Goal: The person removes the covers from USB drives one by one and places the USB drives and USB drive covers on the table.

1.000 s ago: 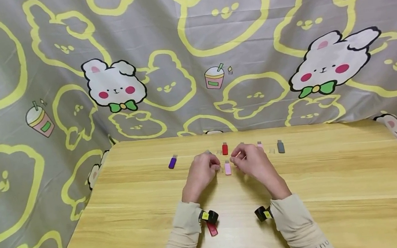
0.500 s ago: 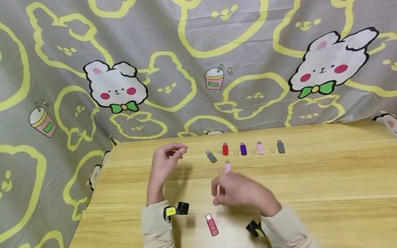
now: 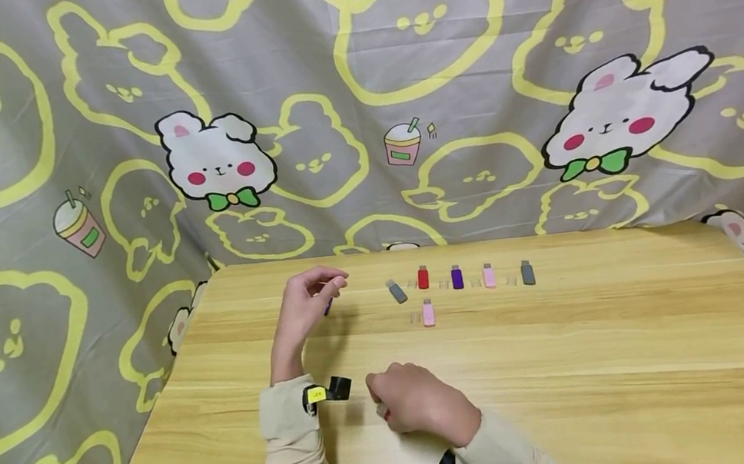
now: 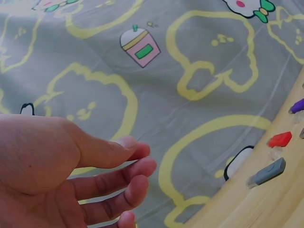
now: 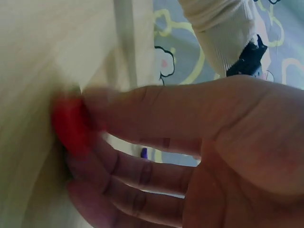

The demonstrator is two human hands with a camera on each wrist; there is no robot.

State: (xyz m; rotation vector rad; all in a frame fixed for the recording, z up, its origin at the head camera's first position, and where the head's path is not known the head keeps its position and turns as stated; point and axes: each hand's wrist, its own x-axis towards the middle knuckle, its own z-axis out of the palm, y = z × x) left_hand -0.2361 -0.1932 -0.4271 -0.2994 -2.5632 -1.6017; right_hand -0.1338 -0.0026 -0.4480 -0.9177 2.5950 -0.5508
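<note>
A right hand [image 3: 419, 400] pinches a red USB stick [image 5: 72, 124] between thumb and fingers, low over the near part of a pale wood-grained desk [image 3: 571, 378]. The stick's glossy red body is blurred in the right wrist view, and whether it touches the desk cannot be told. At left, a left hand [image 3: 304, 302] hangs above the desk, fingers loosely curved and thumb tip close to the forefinger; whether the two meet is unclear. Behind its fingertips shows part of a purple USB stick [image 3: 328, 305].

Across the far part of the desk runs a row of slim, oblong sticks with square-ended plugs facing away: a slanted grey stick [image 3: 396, 292], a bright red stick [image 3: 423, 277], a deep purple stick [image 3: 457, 277], a pale pink stick [image 3: 489, 276] and an upright-set grey stick [image 3: 527, 272]. Small clear pieces [image 3: 444, 285], see-through as plastic, lie between neighbours. Nearer the person, below the bright red one, lies another pink stick [image 3: 428, 313], a clear piece [image 3: 415, 319] just left of it.

Beige sleeves [image 3: 292, 435] of soft, creased cloth meet black wrist cameras [image 3: 340, 389]. Beyond the desk hangs a rippled grey curtain [image 3: 447, 52] printed with yellow outlines and white rabbits.
</note>
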